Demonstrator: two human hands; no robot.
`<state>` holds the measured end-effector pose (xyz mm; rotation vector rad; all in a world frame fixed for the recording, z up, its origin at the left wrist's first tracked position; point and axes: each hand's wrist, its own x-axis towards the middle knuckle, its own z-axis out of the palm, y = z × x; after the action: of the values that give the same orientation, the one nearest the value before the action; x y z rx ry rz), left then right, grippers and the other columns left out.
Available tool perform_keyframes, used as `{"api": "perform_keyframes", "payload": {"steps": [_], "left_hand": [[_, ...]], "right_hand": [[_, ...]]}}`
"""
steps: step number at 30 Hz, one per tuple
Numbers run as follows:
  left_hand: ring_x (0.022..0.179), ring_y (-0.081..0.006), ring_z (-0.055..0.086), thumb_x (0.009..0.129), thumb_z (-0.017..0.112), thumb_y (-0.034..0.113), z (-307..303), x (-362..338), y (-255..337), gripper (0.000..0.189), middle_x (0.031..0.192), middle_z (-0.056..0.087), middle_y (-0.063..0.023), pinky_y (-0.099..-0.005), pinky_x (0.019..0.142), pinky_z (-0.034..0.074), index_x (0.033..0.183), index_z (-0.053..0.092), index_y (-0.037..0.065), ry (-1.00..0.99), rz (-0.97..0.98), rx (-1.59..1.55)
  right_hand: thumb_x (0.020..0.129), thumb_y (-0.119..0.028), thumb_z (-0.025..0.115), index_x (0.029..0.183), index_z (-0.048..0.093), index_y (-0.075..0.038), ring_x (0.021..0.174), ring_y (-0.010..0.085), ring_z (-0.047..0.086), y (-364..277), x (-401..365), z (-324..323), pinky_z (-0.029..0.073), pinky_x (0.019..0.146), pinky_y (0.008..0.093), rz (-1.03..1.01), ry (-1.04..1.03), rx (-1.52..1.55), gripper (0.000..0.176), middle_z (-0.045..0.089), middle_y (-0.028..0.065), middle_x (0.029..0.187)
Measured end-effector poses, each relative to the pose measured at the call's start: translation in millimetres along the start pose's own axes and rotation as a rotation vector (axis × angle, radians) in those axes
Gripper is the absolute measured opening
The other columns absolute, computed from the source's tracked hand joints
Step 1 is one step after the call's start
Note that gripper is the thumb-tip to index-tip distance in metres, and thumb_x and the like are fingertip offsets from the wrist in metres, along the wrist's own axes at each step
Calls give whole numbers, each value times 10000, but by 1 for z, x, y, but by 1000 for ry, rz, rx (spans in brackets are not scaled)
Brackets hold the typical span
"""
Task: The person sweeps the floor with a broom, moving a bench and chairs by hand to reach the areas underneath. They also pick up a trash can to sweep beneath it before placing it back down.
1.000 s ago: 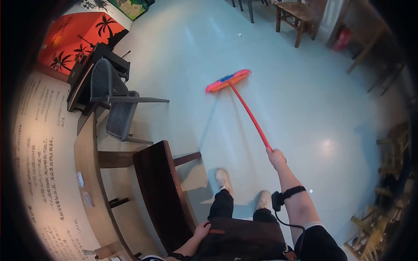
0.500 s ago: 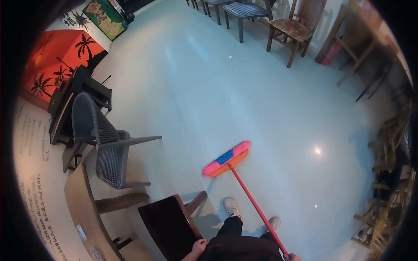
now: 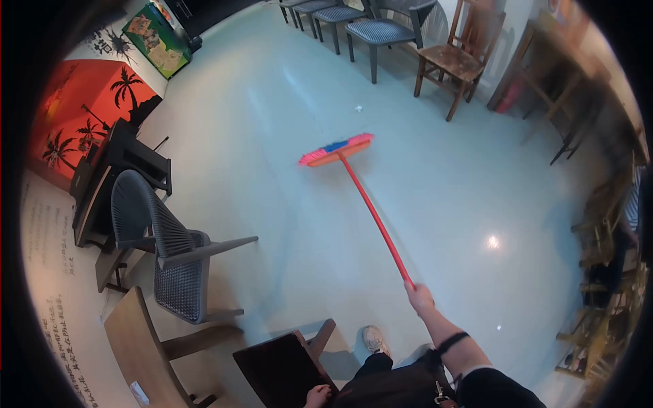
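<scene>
A red-handled broom [image 3: 377, 221] reaches forward over the pale floor. Its head [image 3: 337, 149] has pink and blue bristles on an orange base. My right hand [image 3: 420, 296] is wrapped round the upper end of the handle, with the arm stretched forward. My left hand [image 3: 317, 396] is low, at the edge of a dark-seated chair [image 3: 282, 370]; its fingers look curled, and what they hold, if anything, is hidden.
A grey woven chair [image 3: 180, 282] and a wooden table [image 3: 139, 340] stand at the left. More chairs [image 3: 384, 32] line the far side, beside a brown wooden chair [image 3: 452, 60]. Wooden furniture [image 3: 602, 238] is at the right. A white scrap [image 3: 498, 328] lies on the floor.
My right hand and the broom have moved forward, away from my body, and the broom head is farther out on the floor. My left hand remains by the dark chair.
</scene>
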<state>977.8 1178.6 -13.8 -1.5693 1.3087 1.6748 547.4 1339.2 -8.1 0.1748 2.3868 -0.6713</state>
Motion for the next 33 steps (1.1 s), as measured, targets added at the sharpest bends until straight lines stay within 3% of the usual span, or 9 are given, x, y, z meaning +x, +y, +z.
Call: {"api": "perform_keyframes", "payload": {"steps": [6,7,11,15,18,21,22,27,33], "left_hand": [[614,-125,531,785,491,190,-5,-6,44,188,699,548,-49,-243,516,437,872,565,41,2,-12,-129],[608,-126,530,787,489,188,-10,9,42,187,694,550,-51,-248,515,438,866,568,38,-20,123,71],[596,-134,531,778,506,207,9,5,127,192,709,567,-56,-253,531,442,829,576,36,-22,161,-68],[608,-146,530,764,524,263,23,23,210,245,746,581,-66,-280,533,424,831,579,34,85,223,110],[632,-146,541,781,503,210,13,78,225,242,795,575,-74,-268,536,434,930,546,25,11,160,-46],[630,-144,567,782,507,150,16,79,262,263,840,578,-86,-236,554,456,1015,510,28,-8,60,-275],[650,-145,568,785,503,155,24,66,291,269,849,579,-83,-229,554,453,1023,503,32,-20,10,-263],[728,-152,562,797,489,177,58,48,417,287,882,574,-70,-239,579,451,1047,478,36,-3,-38,-154],[727,-143,571,783,490,183,49,27,464,302,832,570,-49,-221,534,430,1043,490,32,65,-8,-199]], "right_hand": [[736,-520,405,839,594,-31,696,292,579,165,-122,-100,437,655,369,378,-217,-189,535,588,169,708],[717,-530,434,686,587,-11,619,236,568,196,-127,-107,432,593,351,339,-158,-271,542,558,116,577],[720,-538,411,778,594,-25,723,265,564,178,-67,-145,422,672,356,308,-180,-312,547,570,156,696],[718,-567,367,865,600,-35,836,298,556,153,27,-171,412,753,368,329,-279,-360,599,575,209,837],[727,-576,391,634,550,-36,438,181,513,52,138,-210,420,412,302,235,-305,-359,571,529,70,532],[714,-614,332,653,575,-18,533,225,560,-64,254,-243,448,527,333,-10,-218,-552,646,562,128,581],[729,-598,294,886,587,-26,862,312,544,-119,281,-255,427,739,371,50,-319,-584,661,578,186,866],[735,-525,402,869,587,-22,712,269,575,-316,373,-256,446,650,356,-147,-229,-543,552,585,160,774],[710,-547,448,769,600,-21,670,282,573,-209,342,-302,438,605,363,-99,-132,-422,551,582,170,685]]}}
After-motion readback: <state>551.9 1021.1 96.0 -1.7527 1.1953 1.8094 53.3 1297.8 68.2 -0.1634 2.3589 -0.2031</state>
